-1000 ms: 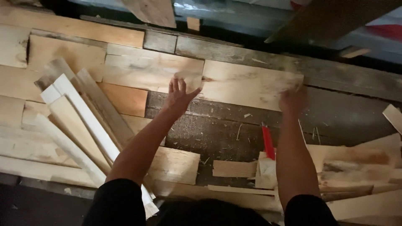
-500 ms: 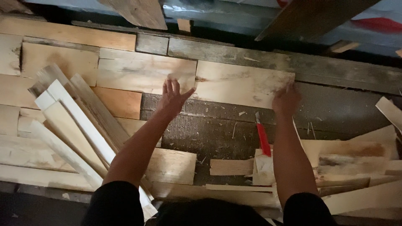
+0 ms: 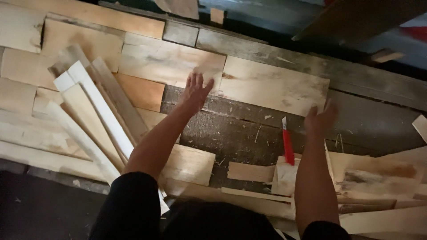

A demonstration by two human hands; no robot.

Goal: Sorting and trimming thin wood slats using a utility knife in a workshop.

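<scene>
My left hand is spread open, fingers apart, over the lower left corner of a wide pale wooden board laid flat on a dark rough surface. My right hand sits at the board's lower right edge, fingers loosely apart, holding nothing. Whether either hand touches the board I cannot tell. A red-handled tool lies on the dark surface between my arms, just left of my right wrist.
A fan of long pale wood slats lies at left. Flat boards cover the area behind my left hand. Short offcuts and split pieces lie near me at right. A dark beam runs along the back.
Both hands have drawn back slightly toward me from the pale board's near edge, and the left hand's fingers stay spread. The view has shifted a little.
</scene>
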